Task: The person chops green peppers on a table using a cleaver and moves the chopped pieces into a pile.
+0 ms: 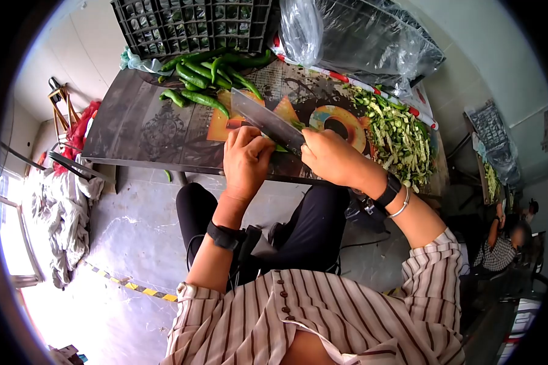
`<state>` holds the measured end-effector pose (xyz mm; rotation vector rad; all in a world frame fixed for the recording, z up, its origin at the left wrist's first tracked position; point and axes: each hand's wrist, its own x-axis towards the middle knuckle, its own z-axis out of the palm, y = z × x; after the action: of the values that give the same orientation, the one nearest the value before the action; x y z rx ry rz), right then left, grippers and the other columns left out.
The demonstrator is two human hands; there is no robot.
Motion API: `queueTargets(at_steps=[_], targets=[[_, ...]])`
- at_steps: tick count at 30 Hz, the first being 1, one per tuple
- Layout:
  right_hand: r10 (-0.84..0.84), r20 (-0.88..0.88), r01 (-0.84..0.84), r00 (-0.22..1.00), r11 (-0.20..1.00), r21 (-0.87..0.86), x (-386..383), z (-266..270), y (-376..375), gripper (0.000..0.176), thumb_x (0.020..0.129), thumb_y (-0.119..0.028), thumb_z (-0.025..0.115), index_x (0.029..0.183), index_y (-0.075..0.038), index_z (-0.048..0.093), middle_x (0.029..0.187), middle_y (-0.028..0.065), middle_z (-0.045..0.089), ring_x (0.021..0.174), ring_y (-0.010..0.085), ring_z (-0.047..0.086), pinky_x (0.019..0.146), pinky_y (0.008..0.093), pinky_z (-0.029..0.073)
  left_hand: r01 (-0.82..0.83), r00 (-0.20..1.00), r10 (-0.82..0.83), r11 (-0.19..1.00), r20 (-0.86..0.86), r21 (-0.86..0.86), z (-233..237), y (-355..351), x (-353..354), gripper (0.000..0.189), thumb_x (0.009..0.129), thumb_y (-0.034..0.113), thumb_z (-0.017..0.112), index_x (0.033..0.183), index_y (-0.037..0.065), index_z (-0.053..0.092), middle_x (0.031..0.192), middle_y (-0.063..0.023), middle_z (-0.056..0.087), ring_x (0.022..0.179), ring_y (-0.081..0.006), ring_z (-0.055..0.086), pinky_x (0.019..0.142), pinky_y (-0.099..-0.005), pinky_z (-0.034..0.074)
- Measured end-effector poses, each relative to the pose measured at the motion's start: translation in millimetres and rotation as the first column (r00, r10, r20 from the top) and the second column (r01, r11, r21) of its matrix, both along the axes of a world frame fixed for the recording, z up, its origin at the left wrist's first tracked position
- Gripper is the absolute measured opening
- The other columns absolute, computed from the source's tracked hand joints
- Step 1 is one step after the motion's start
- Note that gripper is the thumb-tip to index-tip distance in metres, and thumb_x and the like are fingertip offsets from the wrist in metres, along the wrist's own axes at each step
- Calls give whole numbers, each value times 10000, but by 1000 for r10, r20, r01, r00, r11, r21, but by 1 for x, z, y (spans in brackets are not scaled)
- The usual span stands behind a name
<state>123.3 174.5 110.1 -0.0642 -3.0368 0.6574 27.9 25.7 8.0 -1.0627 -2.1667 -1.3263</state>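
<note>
My right hand [328, 155] is closed around the handle of a wide-bladed knife [265, 115], whose blade points up and left over the table. Beside the blade, my left hand [247, 159] has its fingers bent and pressed together on a green pepper [280, 148], of which only a small part shows near the table's front edge. Whole green peppers [195, 76] lie in a pile at the back left of the dark patterned table [128, 131]. Sliced peppers [401, 137] are heaped at the right end of the table.
A black plastic crate [191, 27] stands behind the whole peppers. Next to it is a crate wrapped in clear plastic [371, 45]. Grey cloth [58, 225] and red netting [82, 131] are at the left. Another person [498, 250] sits far right.
</note>
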Motion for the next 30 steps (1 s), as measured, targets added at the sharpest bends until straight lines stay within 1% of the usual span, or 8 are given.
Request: queueTargets(at_steps=[4,6,10,12,16,18,28,30], targets=[[37,40,-37,999,999,11,-7,3,4,196,832,-108,537,811,87,546,724,298,599,722,452,611,654,492,485,-4,1000,4,1000,-21,26,-1,0,0,111,711,94,728,815,108,692,921,-22,583,932,-253,533,813,-365,428],[45,36,-46,998,999,25,-8,4,3,190,830,-101,543,807,88,547,737,304,599,742,450,612,665,489,485,3,999,-6,995,32,97,0,-3,-1,139,709,84,732,843,105,700,927,-35,591,956,-258,535,828,-369,428],[3,67,-2,998,1000,-6,-10,5,4,186,826,-96,557,803,89,551,732,306,597,739,450,614,661,490,486,-22,999,20,997,33,75,2,-8,-1,150,702,80,738,845,108,702,922,-32,596,962,-256,534,845,-373,420],[67,88,-67,994,998,-4,-11,8,6,223,869,-126,508,842,95,499,755,320,571,773,470,583,671,496,455,-46,999,45,998,26,33,4,-9,-2,146,705,86,738,845,115,705,926,-25,599,970,-252,534,863,-379,409],[72,146,-78,987,996,35,-16,12,8,223,868,-126,508,849,96,502,770,324,571,787,471,582,678,495,457,-37,999,37,999,36,12,2,-9,-5,139,708,92,735,841,122,707,932,-16,601,976,-250,534,874,-381,400],[50,115,-54,992,998,30,-18,12,7,198,837,-97,525,808,97,553,731,308,595,758,468,610,684,497,490,-31,999,30,999,29,15,1,-9,-5,125,710,98,733,830,118,704,933,-12,605,976,-248,535,868,-379,403],[14,39,-13,999,999,-33,-26,-7,4,194,838,-101,524,842,91,550,772,314,597,779,458,610,691,496,486,-12,1000,13,1000,27,-14,4,-9,-7,81,713,96,731,784,107,696,929,-10,610,959,-241,541,853,-367,410],[-37,-47,34,998,997,-75,-25,-17,9,217,870,-134,522,807,70,484,722,306,554,724,479,565,627,501,437,-22,1000,21,1000,6,11,5,-8,-6,75,712,86,728,782,89,701,909,-32,597,914,-249,538,818,-362,421]])
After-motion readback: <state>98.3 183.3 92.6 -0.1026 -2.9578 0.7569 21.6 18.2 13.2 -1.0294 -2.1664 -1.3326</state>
